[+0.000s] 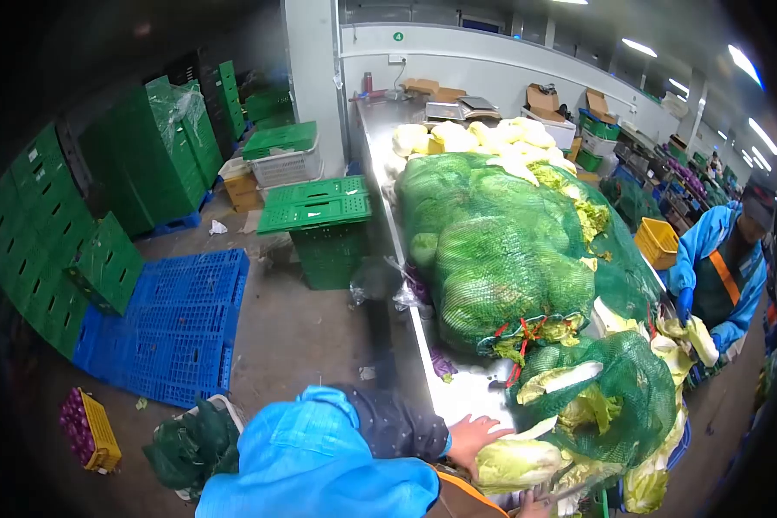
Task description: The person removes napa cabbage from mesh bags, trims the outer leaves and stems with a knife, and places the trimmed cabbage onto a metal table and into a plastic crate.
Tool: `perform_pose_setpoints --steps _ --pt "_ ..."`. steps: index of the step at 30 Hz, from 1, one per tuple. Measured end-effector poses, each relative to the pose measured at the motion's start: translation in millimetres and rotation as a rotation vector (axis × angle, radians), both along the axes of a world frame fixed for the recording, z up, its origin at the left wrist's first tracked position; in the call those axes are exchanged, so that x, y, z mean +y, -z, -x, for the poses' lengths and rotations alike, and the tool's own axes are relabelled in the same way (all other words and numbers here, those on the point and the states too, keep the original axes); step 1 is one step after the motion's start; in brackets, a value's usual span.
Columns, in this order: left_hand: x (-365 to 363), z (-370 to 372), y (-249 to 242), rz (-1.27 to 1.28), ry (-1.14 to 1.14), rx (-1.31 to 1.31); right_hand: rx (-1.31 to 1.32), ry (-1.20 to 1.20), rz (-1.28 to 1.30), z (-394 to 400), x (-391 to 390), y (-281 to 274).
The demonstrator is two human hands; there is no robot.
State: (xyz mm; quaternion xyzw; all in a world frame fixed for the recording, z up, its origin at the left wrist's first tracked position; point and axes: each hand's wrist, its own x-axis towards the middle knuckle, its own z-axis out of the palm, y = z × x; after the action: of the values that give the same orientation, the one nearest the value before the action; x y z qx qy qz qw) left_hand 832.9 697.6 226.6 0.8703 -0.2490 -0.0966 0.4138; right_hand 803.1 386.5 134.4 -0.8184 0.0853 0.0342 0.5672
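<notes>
At the near edge of the table, a pale napa cabbage (516, 467) lies on its side. My left hand (472, 440) grips its left end, fingers stretched along the top and thumb in front. Low at the frame's bottom edge, my right hand (533, 504) shows only partly, with fingers curled beside the cabbage's underside; what they hold is hidden. Just beyond lies an opened green mesh bag (639, 388) with more napa cabbages and loose leaves in and around it. Behind it sits a full mesh sack of cabbages (492, 276), tied with red string.
Peeled cabbages (492, 135) are heaped at the table's far end. Across the table, a co-worker (721, 268) in blue sleeves and gloves holds a cabbage. On the floor to the left are a green crate (328, 255), a blue pallet (168, 324) and a yellow basket (101, 432) of purple produce.
</notes>
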Motion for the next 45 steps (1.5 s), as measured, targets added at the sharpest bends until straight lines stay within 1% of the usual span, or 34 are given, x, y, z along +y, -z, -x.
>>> perform_pose_setpoints --steps 1,2,3,4,6,8,10,12,14,15,16,17,18,20,21,22,23,24,25,26,27,28,30,31,33,34,36,37,39,40,42,43,44,45 --pt "-5 4 15 0.094 -0.087 0.032 -0.084 0.035 -0.038 1 32 -52" --pt "-12 2 19 0.091 -0.083 0.029 -0.164 0.068 -0.072 3 48 -78" --pt "-24 -4 22 0.083 -0.07 0.087 0.017 0.029 0.251 -5 34 -79" --pt "-32 -10 24 0.076 -0.06 0.149 0.02 0.027 0.251 -7 28 -78" --pt "-32 -25 7 -0.127 0.056 -0.119 -0.175 0.212 0.034 -6 39 -126" --pt "-31 -50 -22 -0.285 0.166 -0.162 -0.184 0.2 -0.018 -16 16 -102" --pt "-29 -53 -39 -0.293 0.126 -0.095 -0.199 0.185 -0.069 -24 12 -98" --pt "-26 -60 -46 -0.302 0.088 -0.027 -0.205 0.063 -0.015 -29 34 -118" --pt "-26 -68 -46 -0.356 0.149 -0.168 -0.204 -0.05 0.039 -27 59 -139" --pt "-36 -70 -48 -0.285 -0.036 -0.277 -0.201 -0.104 0.067 -26 68 -147" --pt "-43 -75 -56 -0.194 -0.067 -0.226 -0.197 -0.16 0.093 -24 72 -150" --pt "-51 -82 -73 -0.027 -0.038 0.006 -0.329 -0.197 0.05 -29 63 -130" --pt "-58 -93 -87 0.139 0.0 0.242 -0.324 -0.186 0.052 -42 61 -120" --pt "-75 -123 -84 0.563 0.296 0.131 -0.232 -0.046 0.162 -54 41 -100" --pt "-81 -123 -111 0.606 0.166 0.528 -0.449 0.101 0.425 -65 32 -77" --pt "-77 -121 -129 0.704 0.22 0.799 -0.499 0.312 0.552 -66 34 -77" --pt "-79 -122 -106 0.966 0.364 0.939 -0.319 0.432 0.579 -69 29 -81" --pt "-74 -114 -117 0.915 0.358 0.871 -0.295 0.364 0.249 -72 19 -95" --pt "-80 -120 -84 0.414 0.211 0.324 -0.281 0.461 0.1 -75 22 -102" --pt "-65 -97 -92 0.404 0.082 0.29 -0.273 0.5 0.158 -72 18 -103" --pt "-57 -99 -61 0.253 0.07 0.018 -0.364 0.549 -0.033 -75 10 -88" --pt "-47 -88 -65 -0.106 0.023 -0.059 -0.247 0.543 0.111 -72 16 -109" --pt "-42 -76 -25 -0.034 -0.11 0.05 -0.539 0.346 0.159 -76 23 -103" --pt "-50 -73 -28 -0.038 -0.087 0.057 -0.486 0.253 0.217 -75 34 -113" --pt "-63 -62 -44 -0.391 0.083 0.185 -0.304 0.125 0.383 -75 60 -135" --pt "-73 -47 -46 -0.472 -0.021 0.279 -0.169 0.087 0.503 -75 63 -141" --pt "-80 -43 -51 -0.431 0.023 0.377 -0.136 0.086 0.511 -79 54 -141" --pt "-81 -40 -46 -0.433 0.031 0.381 -0.219 -0.019 0.506 -77 48 -145" --pt "-77 -34 -29 -0.38 0.112 -0.215 -0.303 -0.178 0.495 -67 42 -161" --pt "-77 -34 -21 -0.378 0.117 -0.208 -0.294 -0.177 0.495 -64 38 -156" --pt "-79 -36 -13 -0.275 0.187 -0.696 -0.342 -0.191 0.515 -62 30 -134" --pt "-86 -38 -13 -0.414 0.203 -0.55 -0.347 -0.15 0.488 -65 28 -124" --pt "-86 -43 -22 -0.415 0.203 -0.547 -0.345 -0.151 0.487 -67 27 -119" --pt "-84 -45 -34 -0.419 0.129 -0.331 -0.354 0.031 0.461 -67 28 -115"
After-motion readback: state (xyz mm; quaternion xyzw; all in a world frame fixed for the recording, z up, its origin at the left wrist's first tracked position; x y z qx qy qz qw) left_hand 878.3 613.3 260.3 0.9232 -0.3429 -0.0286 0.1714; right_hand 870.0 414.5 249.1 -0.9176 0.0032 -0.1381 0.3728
